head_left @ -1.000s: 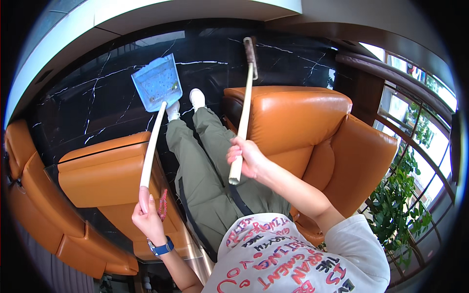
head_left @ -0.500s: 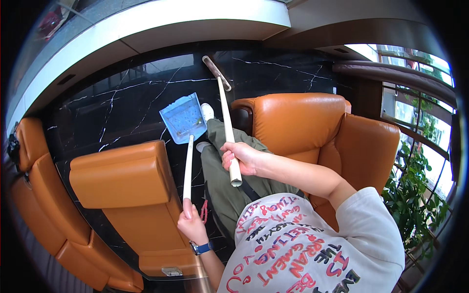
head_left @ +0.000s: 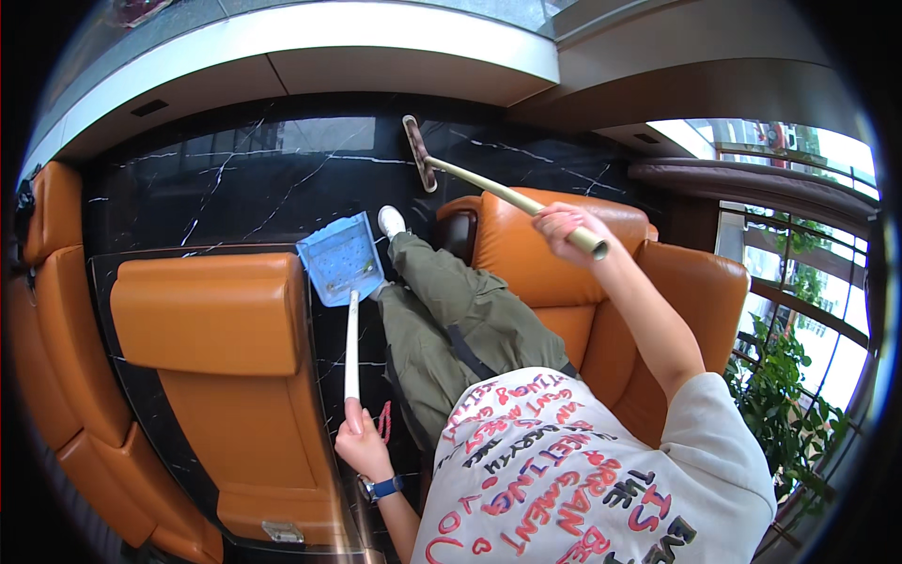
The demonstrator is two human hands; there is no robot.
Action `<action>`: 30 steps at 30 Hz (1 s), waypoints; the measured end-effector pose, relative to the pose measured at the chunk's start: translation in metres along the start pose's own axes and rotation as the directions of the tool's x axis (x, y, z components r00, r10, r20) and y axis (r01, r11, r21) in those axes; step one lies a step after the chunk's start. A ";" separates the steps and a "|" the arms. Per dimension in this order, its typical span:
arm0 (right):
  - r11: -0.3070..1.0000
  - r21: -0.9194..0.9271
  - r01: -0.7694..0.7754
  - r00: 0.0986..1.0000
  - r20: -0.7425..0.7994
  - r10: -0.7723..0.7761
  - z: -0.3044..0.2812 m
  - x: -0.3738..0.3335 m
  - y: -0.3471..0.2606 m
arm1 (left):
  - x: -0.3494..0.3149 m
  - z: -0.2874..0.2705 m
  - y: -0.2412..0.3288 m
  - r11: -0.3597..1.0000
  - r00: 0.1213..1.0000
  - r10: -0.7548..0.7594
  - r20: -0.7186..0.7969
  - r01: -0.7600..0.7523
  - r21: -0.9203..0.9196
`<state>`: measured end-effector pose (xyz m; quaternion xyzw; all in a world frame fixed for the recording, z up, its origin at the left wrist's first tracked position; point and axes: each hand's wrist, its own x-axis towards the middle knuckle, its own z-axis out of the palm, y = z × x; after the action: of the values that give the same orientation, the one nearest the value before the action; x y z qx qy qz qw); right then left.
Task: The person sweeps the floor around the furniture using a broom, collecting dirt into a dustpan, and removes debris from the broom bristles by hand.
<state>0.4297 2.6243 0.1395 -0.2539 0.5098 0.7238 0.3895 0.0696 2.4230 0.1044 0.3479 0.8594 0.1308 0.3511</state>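
Note:
My left hand [head_left: 363,446], with a blue-banded watch at its wrist, is wrapped round the long white handle of a blue dustpan [head_left: 331,259]. Some small debris lies in the pan, which is beside my left foot. My right hand [head_left: 567,232] grips the pale pole of a broom [head_left: 420,155] near its hollow top end. The pole slants from upper right down to the broom's narrow head, which is on the dark floor beyond my feet. A pink cord loop hangs by my left hand.
Brown leather armchairs stand close on my right [head_left: 564,246] and left [head_left: 209,310], with more leather seating [head_left: 80,348] at the far left. A pale ledge [head_left: 310,52] runs along the far side. A leafy plant [head_left: 785,395] stands by the windows at right.
My right hand has moved right and away from my body, tilting the broom pole over. The broom head has turned and shifted slightly. My left hand still holds the dustpan.

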 end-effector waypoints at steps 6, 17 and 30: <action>0.984 0.095 0.148 0.984 0.082 -0.156 0.009 -0.065 -0.041 | 0.001 0.003 0.002 0.997 0.997 -0.079 0.027 0.078 0.009; 0.907 0.118 0.404 0.914 -0.004 -0.407 0.010 -0.117 -0.158 | 0.022 0.037 0.060 0.988 0.986 -0.151 0.074 0.150 0.023; 0.869 -0.093 0.486 0.798 -0.358 -0.485 -0.092 -0.013 -0.361 | 0.021 0.067 0.081 0.971 0.970 -0.220 0.103 0.228 -0.068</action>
<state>0.7313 2.5981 -0.0782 -0.5069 0.4928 0.5380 0.4591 0.1461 2.4946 0.0831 0.2401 0.8696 0.1077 0.4178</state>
